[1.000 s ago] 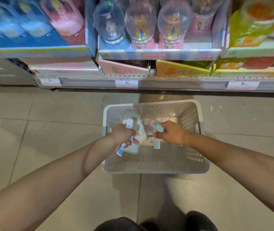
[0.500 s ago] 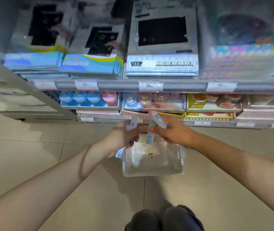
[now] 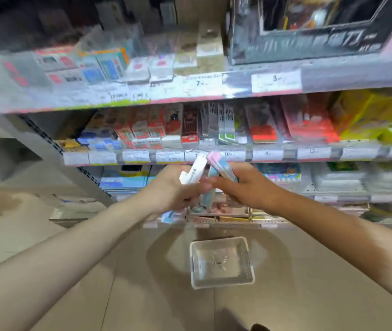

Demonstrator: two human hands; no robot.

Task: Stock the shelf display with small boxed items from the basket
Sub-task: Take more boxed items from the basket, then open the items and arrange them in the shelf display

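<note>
Both hands grip slim boxes in front of the shelves. Left hand (image 3: pixel 175 189), fingers curled, grasps a white box (image 3: pixel 193 173) that sticks up and leans right; a pale blue end (image 3: pixel 167 216) shows below the fist, but whether it belongs to the same box is unclear. Right hand (image 3: pixel 240 187) clenches round a pastel box (image 3: pixel 223 169) of blue and pink card, its pink end (image 3: pixel 213 155) uppermost, and a second blue box (image 3: pixel 210 185) hangs down between the two hands. The hands meet, knuckles touching or nearly so, and the box tops almost cross just under the price-tag rail (image 3: pixel 214 155).

The boxes are long, thin and rectangular, with smooth printed card faces; their printing is too blurred to read.

The basket (image 3: pixel 221 265) sits on the tiled floor (image 3: pixel 94 271), well below the hands and slightly right of them. It is white plastic, rectangular with rounded corners and perforated walls. A few pale items lie inside, too smeared to count.

Shelves (image 3: pixel 190 91) behind carry packed rows of small cartons, red, blue, yellow, all motion-blurred. Both forearms run out of the lower edges.
</note>
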